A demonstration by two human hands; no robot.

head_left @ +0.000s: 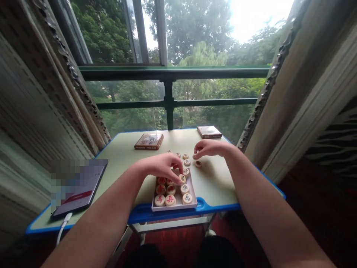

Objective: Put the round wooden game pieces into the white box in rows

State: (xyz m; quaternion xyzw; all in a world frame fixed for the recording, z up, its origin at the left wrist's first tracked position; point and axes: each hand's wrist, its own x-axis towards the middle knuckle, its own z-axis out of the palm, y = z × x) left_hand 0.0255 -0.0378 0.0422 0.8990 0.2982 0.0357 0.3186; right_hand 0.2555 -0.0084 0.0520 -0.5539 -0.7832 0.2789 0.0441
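Round wooden Chinese chess pieces, some with red and some with black characters, lie in rows in a shallow white box (174, 208) at the table's near edge. My left hand (166, 166) is over the box, thumb and fingers closed on a black-marked chess piece (182, 178). Beyond the box, my right hand (209, 148) pinches another chess piece (194, 156), partly hidden by the fingers. Just below it a loose chess piece (198, 163) rests on the table, and several more, such as one chess piece (187, 162), lie between my hands. My left hand covers part of the box.
The pale table (122, 156) has a blue rim. Two flat brown boxes, a left box (149, 142) and a right box (209, 132), lie towards its far side. A dark tablet (83, 190) with a white cable (64, 225) is at the left. Curtains flank the railing (169, 96).
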